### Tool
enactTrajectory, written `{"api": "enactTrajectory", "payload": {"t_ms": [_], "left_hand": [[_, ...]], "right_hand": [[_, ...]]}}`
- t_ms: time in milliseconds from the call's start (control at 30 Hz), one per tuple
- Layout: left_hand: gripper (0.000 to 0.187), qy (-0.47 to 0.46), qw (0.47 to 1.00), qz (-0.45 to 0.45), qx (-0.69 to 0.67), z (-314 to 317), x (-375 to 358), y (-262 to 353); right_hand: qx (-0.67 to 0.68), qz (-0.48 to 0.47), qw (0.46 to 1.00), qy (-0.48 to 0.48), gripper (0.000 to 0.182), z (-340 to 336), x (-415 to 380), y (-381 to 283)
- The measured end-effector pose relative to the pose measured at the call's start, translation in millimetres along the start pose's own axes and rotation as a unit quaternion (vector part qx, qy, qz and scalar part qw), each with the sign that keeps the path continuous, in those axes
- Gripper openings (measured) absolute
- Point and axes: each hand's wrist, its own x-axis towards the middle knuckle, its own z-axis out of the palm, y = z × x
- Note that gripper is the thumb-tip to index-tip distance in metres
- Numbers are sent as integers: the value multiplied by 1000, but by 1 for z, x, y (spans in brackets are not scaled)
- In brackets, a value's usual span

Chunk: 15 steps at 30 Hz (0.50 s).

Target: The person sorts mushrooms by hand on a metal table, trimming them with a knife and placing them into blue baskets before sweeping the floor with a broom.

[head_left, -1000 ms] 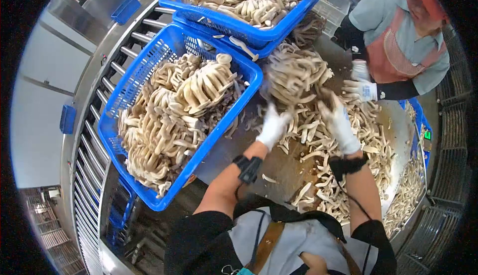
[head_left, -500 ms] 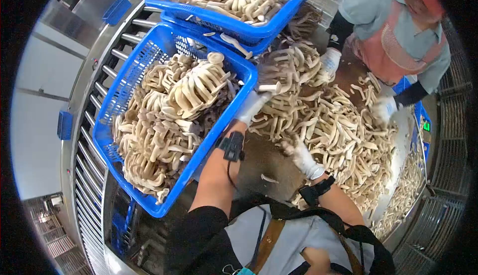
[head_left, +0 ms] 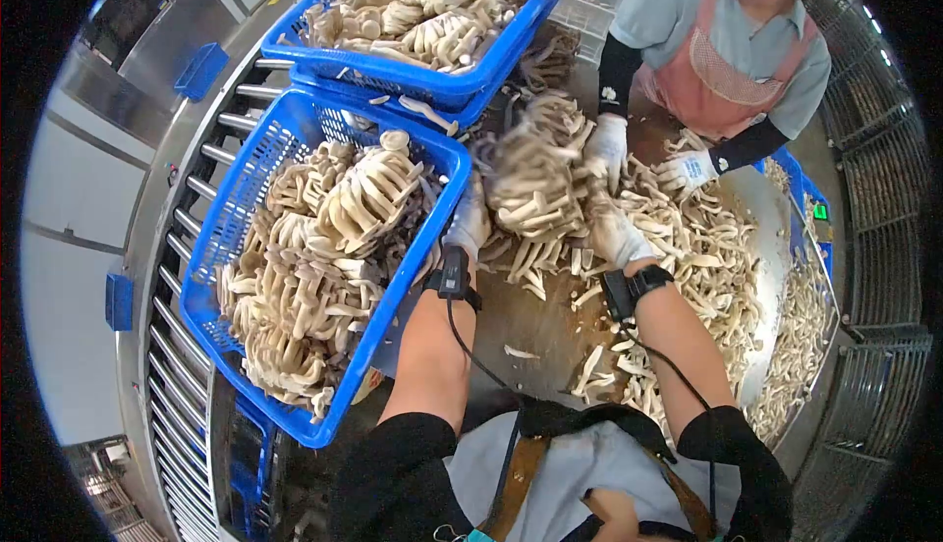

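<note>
Between my two gloved hands is a large clump of mushrooms [head_left: 535, 184], pale-stemmed and blurred by motion over the metal table [head_left: 481, 341]. My left hand [head_left: 470, 220] presses against its left side, right beside the rim of a blue basket [head_left: 339, 390]; its fingertips are partly hidden. On the other side, my right hand [head_left: 617, 233] has its fingers curved against the clump. Loose mushrooms [head_left: 688, 277] lie spread to the right of my right hand. Inside the blue basket is a heap of mushroom clusters [head_left: 305, 257].
Another full blue basket [head_left: 471, 81] stands on stacked crates behind. A roller conveyor [head_left: 177, 375] runs along the left. Opposite me, a co-worker in a pink apron [head_left: 717, 81] has both gloved hands [head_left: 688, 171] at the pile. More mushrooms [head_left: 791, 346] lie beyond the table's right edge.
My right hand has moved up and away from me to the clump's right side. My left hand has shifted slightly left. The co-worker's hands have come closer together at the pile.
</note>
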Motion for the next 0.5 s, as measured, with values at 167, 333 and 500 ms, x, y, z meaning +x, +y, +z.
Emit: {"api": "enactTrajectory", "payload": {"t_ms": [167,333,500], "left_hand": [[73,-25,995,27,-89,54,-42,50],[55,21,969,74,-234,79,-118,94],[54,-205,830,-101,-509,27,-153,69]], "right_hand": [[-50,-85,992,-83,57,-2,-17,-4],[22,-224,971,-75,57,-19,-33,50],[-34,-233,968,-87,90,32,-82,74]]}}
